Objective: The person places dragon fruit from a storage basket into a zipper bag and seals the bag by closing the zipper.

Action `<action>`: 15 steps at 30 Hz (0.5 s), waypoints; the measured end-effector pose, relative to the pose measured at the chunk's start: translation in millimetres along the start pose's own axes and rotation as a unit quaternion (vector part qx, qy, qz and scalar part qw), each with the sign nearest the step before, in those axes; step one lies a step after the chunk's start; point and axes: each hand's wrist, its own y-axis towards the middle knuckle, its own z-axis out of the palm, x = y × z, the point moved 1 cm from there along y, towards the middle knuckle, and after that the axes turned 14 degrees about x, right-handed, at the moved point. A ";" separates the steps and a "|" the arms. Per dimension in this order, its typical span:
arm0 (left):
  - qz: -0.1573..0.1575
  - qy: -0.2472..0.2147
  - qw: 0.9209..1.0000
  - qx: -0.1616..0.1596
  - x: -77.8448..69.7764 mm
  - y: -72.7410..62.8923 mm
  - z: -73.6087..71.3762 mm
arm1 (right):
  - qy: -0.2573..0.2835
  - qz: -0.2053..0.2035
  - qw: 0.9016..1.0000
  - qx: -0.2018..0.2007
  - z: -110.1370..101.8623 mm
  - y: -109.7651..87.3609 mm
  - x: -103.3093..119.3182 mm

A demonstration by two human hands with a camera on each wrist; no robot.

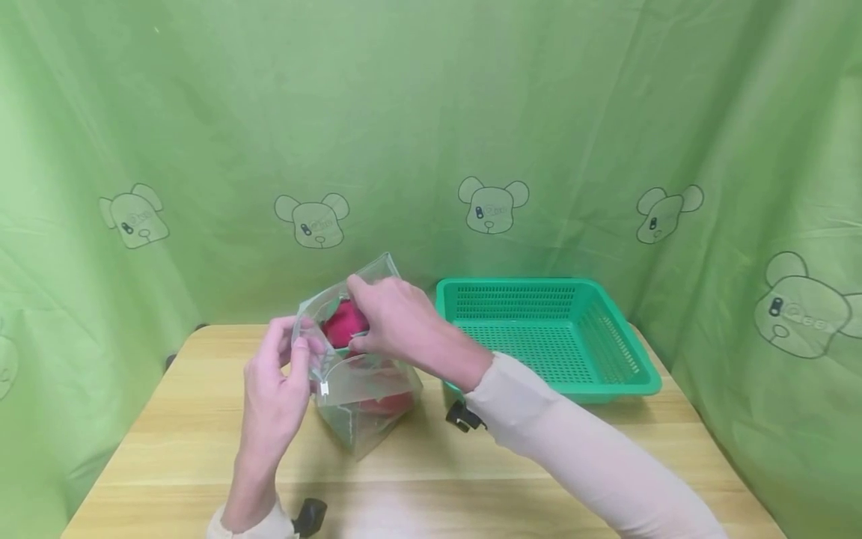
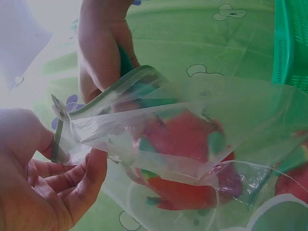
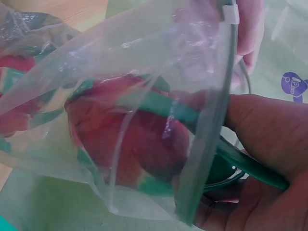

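Observation:
A clear zip bag (image 1: 360,423) with a white slider (image 1: 325,388) stands above the table, its mouth spread apart. My left hand (image 1: 272,389) pinches the bag's rim by the slider, thumb on one side and fingers on the other. Inside the mouth is a red dragon fruit (image 1: 345,323) with green scales. My right hand (image 1: 404,322) reaches into the mouth and grips this fruit at its long green scales (image 3: 255,171); its fingertips are partly hidden by the bag. Lower in the bag lies another dragon fruit (image 3: 17,96), blurred by the plastic.
A green perforated basket (image 1: 548,389) stands at the back right of the wooden table (image 1: 168,434). Green curtains (image 1: 404,135) with bear-head drawings enclose the table behind and at both sides. Black wrist devices (image 1: 465,416) sit at the sleeve cuffs.

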 end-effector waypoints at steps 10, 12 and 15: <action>-0.004 -0.008 1.000 -0.002 1.5 0.0 -2.1 | 0.076 0.021 0.995 0.056 11.4 6.0 -3.5; -0.004 -0.005 1.000 -0.003 1.6 0.1 -2.6 | 0.091 0.022 0.994 0.057 12.1 6.9 -4.4; -0.006 0.000 1.000 -0.007 1.2 0.3 -3.4 | 0.120 0.018 0.991 0.050 10.5 7.7 -5.4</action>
